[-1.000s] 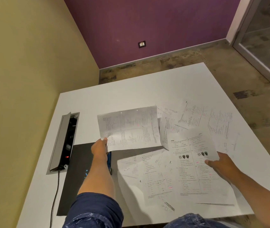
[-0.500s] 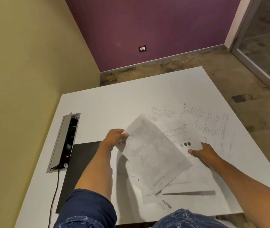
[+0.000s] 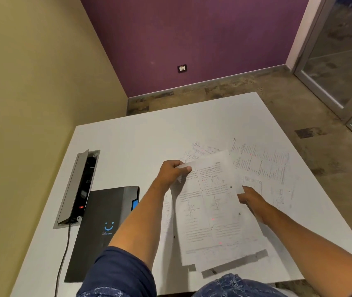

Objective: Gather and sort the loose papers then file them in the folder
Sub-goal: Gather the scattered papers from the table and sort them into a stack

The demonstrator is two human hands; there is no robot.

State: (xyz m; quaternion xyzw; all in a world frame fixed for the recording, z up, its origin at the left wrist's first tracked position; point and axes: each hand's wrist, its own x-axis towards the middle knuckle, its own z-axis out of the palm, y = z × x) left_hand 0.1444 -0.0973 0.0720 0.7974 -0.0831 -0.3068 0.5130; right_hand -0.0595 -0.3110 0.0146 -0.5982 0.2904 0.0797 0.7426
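1. Your left hand [image 3: 171,172] pinches the far left corner of the white printed sheet [image 3: 211,209], thumb on top and fingers curled under. The sheet sits on the gathered stack of white papers [image 3: 232,260] near the front edge of the white table [image 3: 128,142].
2. Your right hand [image 3: 251,200] holds the sheet's right edge. Whether its fingers curl round the paper or only rest against it, you cannot tell; the paper covers the fingertips.
3. The sheet's long axis runs from 12 to 6 o'clock, tilted slightly toward 1.
4. The loose printed pages [image 3: 260,161] not yet gathered lie at 1 to 2 o'clock from the stack, touching its far edge. In my judgement your right hand is the nearer one.
5. The black folder with a blue smile mark [image 3: 104,224] lies shut at 9 o'clock from the stack; your left forearm crosses its right edge.
6. How many pages the stack holds is hidden, and the print is too blurred to sort by.
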